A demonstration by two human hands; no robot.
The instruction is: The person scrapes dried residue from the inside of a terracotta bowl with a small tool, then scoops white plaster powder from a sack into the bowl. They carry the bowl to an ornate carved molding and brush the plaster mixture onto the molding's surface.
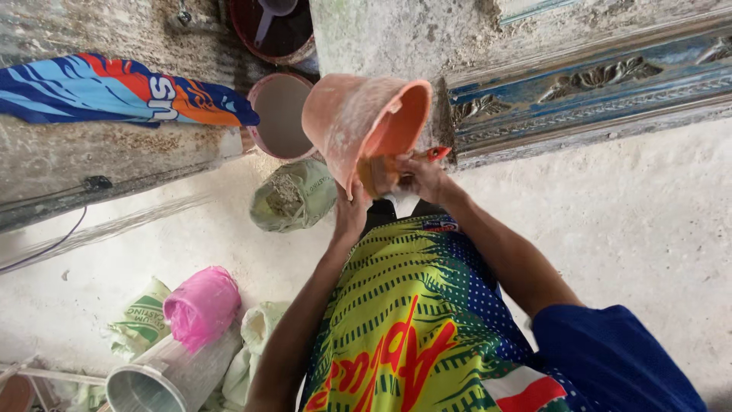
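I see my left hand (352, 214) cupped under the near rim of an orange plastic bucket (364, 122), clamped against its wall so the bucket stays tipped on its side with the mouth turned to the right. My right hand (423, 179) is closed around a brush with a red handle (436, 154), whose head sits at the lower lip of the bucket's mouth; the tilt seems meant to bring the inside within the brush's reach. The 2 hands are close together, 1 on each side of the rim. The bucket is dusted with pale powder on the outside and is held up in front of my body, above the floor (625, 214), not resting on anything. Just behind it on the left stands a round basin of grey liquid (280, 114), and farther still a dark red tub (271, 30). Near the bucket, lower left, an open green sack of powder (293, 197) sits on the floor, its top folded back. At the far left a blue and orange cloth (114, 88) lies over a rough ledge. Along the right runs a carved blue moulding (595, 91). Near me on the left lie a pink plastic bag (202, 305) stuffed over a metal tube (164, 374), and crumpled green bags (141, 317).
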